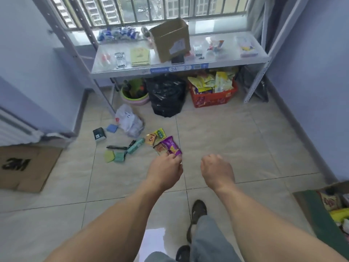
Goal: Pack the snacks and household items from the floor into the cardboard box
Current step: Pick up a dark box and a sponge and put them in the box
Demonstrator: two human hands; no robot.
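Observation:
My left hand [166, 170] grips a purple snack packet [172, 146] together with a brown packet [162, 149], held above the tiled floor. My right hand [217, 170] hangs beside it with fingers curled under, holding nothing I can see. On the floor ahead lie an orange packet [150, 139], a green-yellow packet [160, 133], a teal tube [136, 145], a black pen-like item [116, 147], green sponges [115, 156], a blue sponge [111, 128] and a dark tissue pack [99, 134]. A cardboard box [171, 41] stands tilted on the shelf.
A white plastic bag [129, 120], black rubbish bag [166, 94], green basin [134, 93] and red basket of snacks [213, 95] sit under the metal shelf [179, 69]. A flat 3M carton [24, 167] lies left. Another box with snacks [332, 207] is at right.

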